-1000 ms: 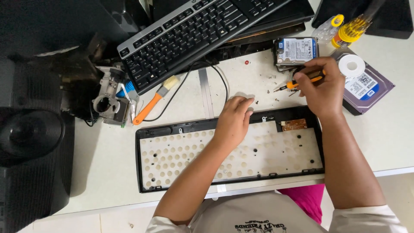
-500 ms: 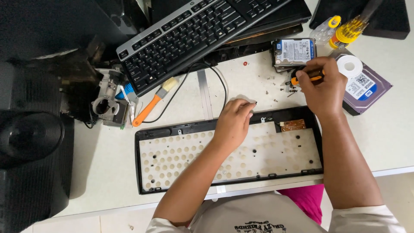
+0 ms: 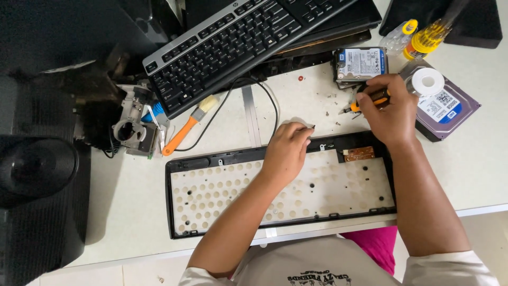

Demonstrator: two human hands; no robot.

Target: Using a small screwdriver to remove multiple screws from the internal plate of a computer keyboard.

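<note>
An opened keyboard shell with a white perforated membrane lies at the table's near edge. My left hand rests on its top rim, fingertips pinched on something small and dark that I cannot identify. My right hand is closed around a small orange and black screwdriver, its tip pointing left over the table just above the shell's upper right corner. A small brown circuit board sits in that corner.
A black and silver keyboard lies diagonally at the back. An orange brush, a metal mechanism, two hard drives, a white tape roll, yellow-capped bottles and loose screws surround the work. Black equipment fills the left.
My right hand has turned the screwdriver slightly and shifted a little; my left hand stays pinched at the shell's top rim.
</note>
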